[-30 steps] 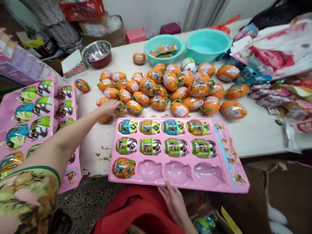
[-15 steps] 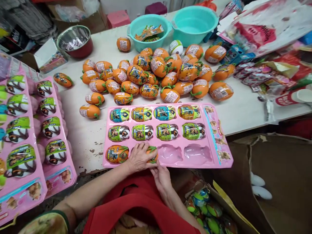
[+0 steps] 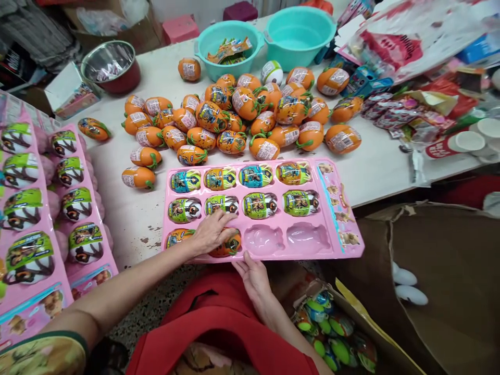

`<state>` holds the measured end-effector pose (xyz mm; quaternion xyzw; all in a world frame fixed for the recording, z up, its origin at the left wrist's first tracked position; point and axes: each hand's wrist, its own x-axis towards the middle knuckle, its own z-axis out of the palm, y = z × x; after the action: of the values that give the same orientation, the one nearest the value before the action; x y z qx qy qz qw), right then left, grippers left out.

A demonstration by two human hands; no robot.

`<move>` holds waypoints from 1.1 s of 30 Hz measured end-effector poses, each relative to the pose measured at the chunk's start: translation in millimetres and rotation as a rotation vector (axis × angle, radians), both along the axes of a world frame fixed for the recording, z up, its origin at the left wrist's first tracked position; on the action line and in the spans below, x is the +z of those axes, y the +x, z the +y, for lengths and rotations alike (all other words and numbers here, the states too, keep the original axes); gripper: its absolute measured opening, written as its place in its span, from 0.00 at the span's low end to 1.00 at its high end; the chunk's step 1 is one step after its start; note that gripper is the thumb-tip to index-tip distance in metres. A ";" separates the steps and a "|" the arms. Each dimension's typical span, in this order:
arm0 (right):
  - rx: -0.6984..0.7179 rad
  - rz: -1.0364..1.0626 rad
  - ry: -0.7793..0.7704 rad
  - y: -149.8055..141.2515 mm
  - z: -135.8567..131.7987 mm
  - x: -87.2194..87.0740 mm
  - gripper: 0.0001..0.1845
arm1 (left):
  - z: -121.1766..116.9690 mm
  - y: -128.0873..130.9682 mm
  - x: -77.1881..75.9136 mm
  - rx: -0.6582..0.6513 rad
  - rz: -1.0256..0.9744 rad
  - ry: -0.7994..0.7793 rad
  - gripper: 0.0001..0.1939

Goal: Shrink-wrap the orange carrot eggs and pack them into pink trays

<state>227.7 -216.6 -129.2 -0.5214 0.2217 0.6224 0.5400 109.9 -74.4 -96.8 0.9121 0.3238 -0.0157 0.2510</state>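
A pink plastic tray [image 3: 339,246] lies at the table's front edge. Its back and middle rows hold egg-shaped toys in blue, orange and green-and-white wrappers, such as a green-and-white egg [image 3: 259,205]. In the front row, an orange egg [image 3: 177,237] sits at the left, with another orange egg [image 3: 230,244] beside it. My left hand [image 3: 211,233] lies over this second egg, fingers spread and partly covering it. Two hollows to its right are bare pink plastic. My right hand [image 3: 254,277] is palm up at the tray's front edge, fingers loosely apart, thumb against the rim.
Behind the tray spreads a heap of orange eggs [image 3: 211,117]. Two turquoise basins [image 3: 300,39] and a metal bowl [image 3: 111,67] stand at the back. Filled pink trays [image 3: 103,255] are at left. An open carton [image 3: 332,333] of wrapped toys sits below right.
My left hand has shifted slightly back and left, uncovering more of the second orange egg. My right hand has come away from that egg to the tray's front edge.
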 end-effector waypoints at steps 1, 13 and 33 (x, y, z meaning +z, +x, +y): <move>0.003 -0.004 0.003 -0.4 -0.2 0.6 0.24 | -2.8 5.1 -1.9 0.018 -0.001 0.017 0.23; 0.111 0.065 -0.051 25.6 -17.5 -10.0 0.32 | 63.2 -2.4 -5.3 0.225 0.021 0.307 0.24; -0.263 -0.166 -0.114 99.3 -16.1 -6.1 0.27 | 191.7 -16.5 67.0 0.562 -0.027 0.241 0.34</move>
<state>327.0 -232.7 -135.3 -0.5671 0.2777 0.4877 0.6028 93.5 117.3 -29.9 0.8099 0.5599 0.1048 0.1398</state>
